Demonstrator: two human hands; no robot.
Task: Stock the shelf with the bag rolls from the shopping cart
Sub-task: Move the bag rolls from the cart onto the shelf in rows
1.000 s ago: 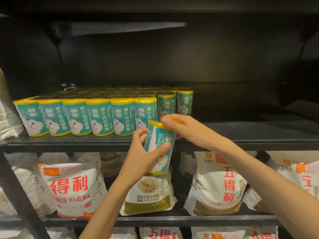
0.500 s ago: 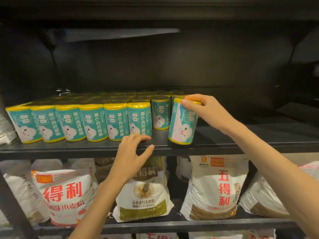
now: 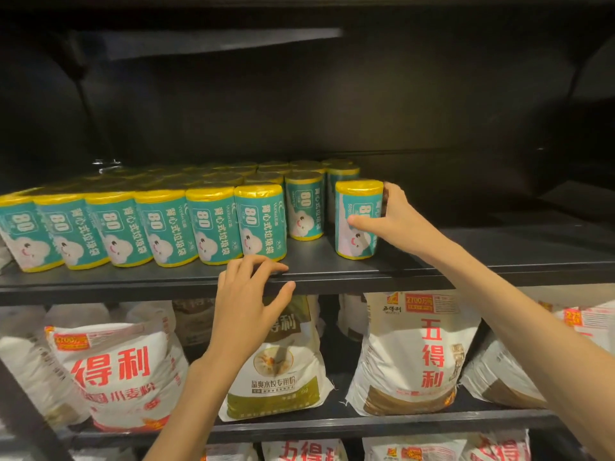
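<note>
Bag roll (image 3: 357, 221) marked "80" upright on shelf (image 3: 332, 276) — right hand (image 3: 396, 219) gripping it, left hand (image 3: 248, 294) spread on edge.

Head view — close, facing shelf (image 3: 332, 276).

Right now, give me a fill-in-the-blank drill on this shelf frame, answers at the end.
1. The right hand grips a bag roll that stands ____ on the shelf.
2. The left hand rests on the shelf's front ____.
3. The big number printed on each front-row roll is ____.
4. The flour sacks sit on the shelf ____ the rolls.

Answers: upright; edge; 80; below
</note>
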